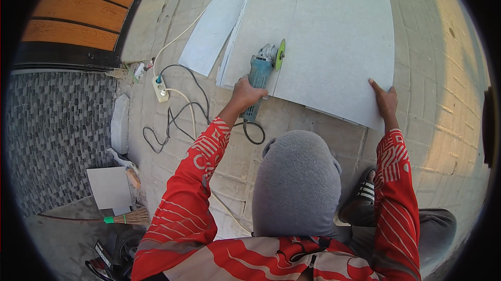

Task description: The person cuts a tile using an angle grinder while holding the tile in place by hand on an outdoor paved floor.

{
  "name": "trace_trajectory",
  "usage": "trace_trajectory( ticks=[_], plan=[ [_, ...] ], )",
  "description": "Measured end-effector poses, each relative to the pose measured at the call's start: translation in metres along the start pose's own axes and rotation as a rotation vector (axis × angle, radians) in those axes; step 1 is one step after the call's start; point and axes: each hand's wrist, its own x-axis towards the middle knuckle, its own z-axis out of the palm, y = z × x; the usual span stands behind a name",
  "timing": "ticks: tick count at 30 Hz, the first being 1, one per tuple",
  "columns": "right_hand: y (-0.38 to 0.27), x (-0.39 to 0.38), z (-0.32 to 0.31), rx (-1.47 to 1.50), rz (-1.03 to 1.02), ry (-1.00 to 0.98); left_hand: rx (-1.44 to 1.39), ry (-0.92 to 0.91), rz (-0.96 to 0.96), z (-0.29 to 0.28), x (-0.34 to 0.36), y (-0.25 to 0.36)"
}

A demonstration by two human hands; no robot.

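Note:
My left hand grips the teal angle grinder, whose upright green disc is over a pale grey tile, beside a thin straight line running across it. My right hand holds the tile’s right edge near its front corner, fingertips on top. More sheets lie stacked underneath, and a narrower pale piece lies to the left. The grinder’s dark cord loops over the paving toward a white power strip.
An orange slatted panel and a mosaic-patterned surface border the left, with offcuts and a broom nearer me. A rounded grey fabric-covered shape sits between my forearms. My sandalled foot is at lower right.

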Motion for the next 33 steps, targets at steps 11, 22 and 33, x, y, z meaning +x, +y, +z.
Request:
trace_trajectory(
  ticks=[11, 22, 33],
  plan=[
    [-0.002, -0.001, -0.001, -0.038, 0.0, -0.002, -0.08, -0.059, -0.039, -0.002, -0.05, -0.025],
    [-0.002, -0.001, -0.001, 0.011, 0.003, -0.012, -0.039, -0.037, 0.002, 0.0, -0.063, -0.038],
    [-0.001, 0.003, 0.0, -0.018, 0.009, -0.008, -0.132, -0.076, -0.021, 0.0, -0.065, -0.04]
  ],
)
